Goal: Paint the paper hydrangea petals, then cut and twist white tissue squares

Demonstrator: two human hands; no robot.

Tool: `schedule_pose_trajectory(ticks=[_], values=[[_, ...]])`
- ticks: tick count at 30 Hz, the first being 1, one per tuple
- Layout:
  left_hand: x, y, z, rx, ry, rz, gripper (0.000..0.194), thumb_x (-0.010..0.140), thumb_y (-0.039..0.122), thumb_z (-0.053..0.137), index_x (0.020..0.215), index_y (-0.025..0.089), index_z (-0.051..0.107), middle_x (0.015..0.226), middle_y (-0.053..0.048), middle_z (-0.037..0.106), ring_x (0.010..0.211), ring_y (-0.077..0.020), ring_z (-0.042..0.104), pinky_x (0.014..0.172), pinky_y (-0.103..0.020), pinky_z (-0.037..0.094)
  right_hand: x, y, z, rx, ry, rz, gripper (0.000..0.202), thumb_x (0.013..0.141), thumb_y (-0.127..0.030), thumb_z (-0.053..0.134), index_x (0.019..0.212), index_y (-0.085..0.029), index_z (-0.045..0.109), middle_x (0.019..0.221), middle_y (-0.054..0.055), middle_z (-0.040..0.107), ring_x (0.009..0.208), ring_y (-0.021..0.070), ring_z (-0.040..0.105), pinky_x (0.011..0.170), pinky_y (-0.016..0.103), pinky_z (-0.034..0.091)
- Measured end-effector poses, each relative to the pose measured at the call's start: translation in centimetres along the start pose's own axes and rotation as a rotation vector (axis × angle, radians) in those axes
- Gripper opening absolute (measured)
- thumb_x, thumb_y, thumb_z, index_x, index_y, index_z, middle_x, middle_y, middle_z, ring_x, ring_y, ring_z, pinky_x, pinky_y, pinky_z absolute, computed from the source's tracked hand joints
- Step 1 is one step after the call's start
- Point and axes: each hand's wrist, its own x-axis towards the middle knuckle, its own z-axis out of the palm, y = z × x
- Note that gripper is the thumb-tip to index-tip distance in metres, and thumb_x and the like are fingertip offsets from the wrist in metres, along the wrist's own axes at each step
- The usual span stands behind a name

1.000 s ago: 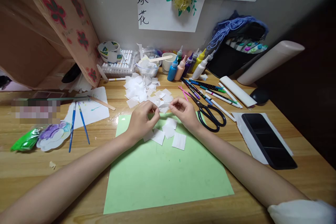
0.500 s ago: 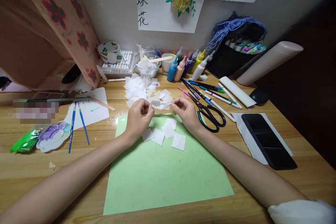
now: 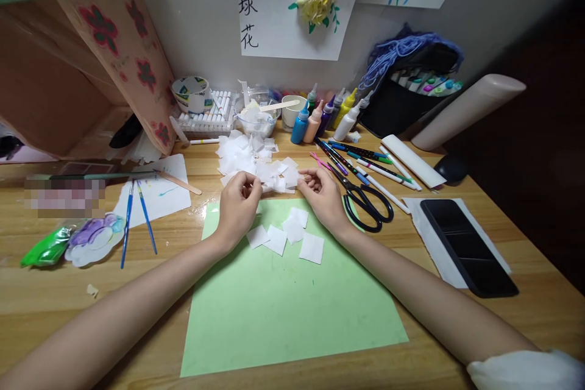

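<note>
My left hand (image 3: 239,204) is closed in a pinch over the top left of a green paper sheet (image 3: 292,311). Whatever lies between its fingertips is hidden. My right hand (image 3: 321,198) has thumb and forefinger pinched at the right edge of a pile of small white paper pieces (image 3: 237,155), and a piece of white paper appears to be at its fingertips. Several white paper squares (image 3: 312,248) lie on the green sheet, between and just below my hands. Black-handled scissors (image 3: 365,204) rest beside my right wrist.
Markers (image 3: 381,170) lie to the right, near a phone (image 3: 466,244). Paint bottles (image 3: 313,122), a cup (image 3: 292,113) and a clear bowl (image 3: 256,125) line the back. At left are paintbrushes (image 3: 146,219), a painted palette (image 3: 98,250) and a flower-decorated box (image 3: 114,55).
My right fingers have shifted slightly against the edge of the paper pile. My left hand has moved a little to the left, away from my right hand. The squares on the green sheet look unchanged.
</note>
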Motion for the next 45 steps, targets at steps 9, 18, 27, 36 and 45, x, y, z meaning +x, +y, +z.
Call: schedule_pose_trajectory(ticks=[9,18,27,36,45], values=[[-0.3,0.6,0.1,0.063,-0.259,0.266,0.012,0.085,0.022,0.05,0.075,0.019,0.057,0.07,0.0,0.056,0.066,-0.0123,0.05,0.061,-0.026,0.038,-1.3,-2.1,-0.3,-0.194,-0.16,-0.446,0.015,0.084,-0.021,0.055,0.095,-0.025,0.065,0.084,0.005,0.055,0.084,0.0201,0.052,0.074,0.036,0.044],[-0.5,0.7,0.0,0.031,-0.28,0.3,0.011,0.086,0.023,0.049,0.081,0.019,0.058,0.077,-0.001,0.059,0.07,-0.013,0.052,0.064,-0.027,0.041,-1.3,-1.7,-0.2,-0.124,-0.194,-0.438,0.019,0.082,-0.02,0.058,0.094,-0.028,0.07,0.075,0.003,0.058,0.076,0.0187,0.051,0.07,0.035,0.042],[-0.5,0.8,-0.1,0.007,-0.294,0.308,0.01,0.086,0.021,0.049,0.085,0.019,0.059,0.082,-0.002,0.061,0.072,-0.0126,0.053,0.065,-0.027,0.042,-0.8,-1.8,-0.3,0.117,-0.351,-0.166,0.019,0.082,-0.024,0.059,0.096,-0.026,0.071,0.077,0.003,0.056,0.072,0.0143,0.052,0.059,0.028,0.041],[-0.6,0.7,0.3,0.033,-0.155,0.232,0.009,0.079,0.025,0.059,0.077,0.018,0.054,0.074,0.0,0.059,0.06,-0.0093,0.048,0.055,-0.024,0.04,-1.0,-1.7,-0.2,0.16,-0.396,-0.131,0.02,0.081,-0.028,0.061,0.099,-0.026,0.07,0.077,0.003,0.056,0.072,0.0142,0.05,0.063,0.031,0.042],[-0.5,0.6,0.2,0.035,-0.155,0.239,0.006,0.079,0.024,0.059,0.078,0.018,0.058,0.074,-0.001,0.06,0.059,-0.0094,0.048,0.056,-0.024,0.041,-0.7,-0.7,0.0,0.262,-0.397,-0.048,0.019,0.08,-0.028,0.062,0.097,-0.026,0.071,0.078,0.002,0.057,0.075,0.0141,0.052,0.068,0.032,0.044]])
